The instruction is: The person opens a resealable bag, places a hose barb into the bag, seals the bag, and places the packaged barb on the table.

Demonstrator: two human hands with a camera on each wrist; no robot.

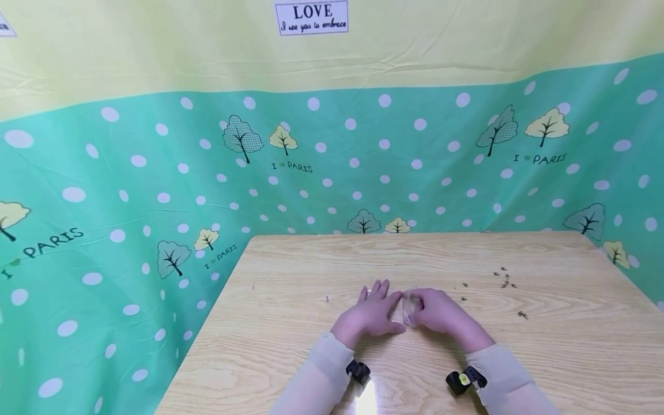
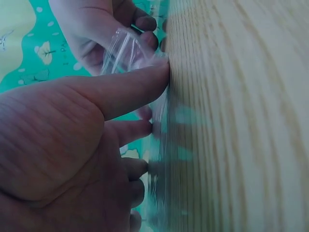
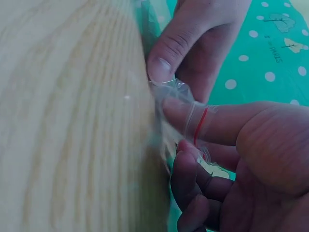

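Observation:
A small clear zip bag [image 1: 410, 310] with a red line along its seal [image 3: 201, 126] lies on the wooden table between the two hands. My left hand [image 1: 370, 314] rests over its left part, fingers spread and thumb pressing the plastic down on the table. From the other side, my right hand [image 1: 440, 311] holds the bag's mouth. In the right wrist view the right thumb [image 3: 217, 121] lies behind the clear plastic, seemingly inside the mouth, and the other fingers are curled close under it. Whether the bag contains anything cannot be seen.
Several small dark pieces [image 1: 506, 282] lie scattered on the table to the right of the hands, too small to identify. A tiny piece [image 1: 327, 299] lies to the left. A green and yellow printed curtain [image 1: 332, 132] hangs behind the wooden table [image 1: 290, 265].

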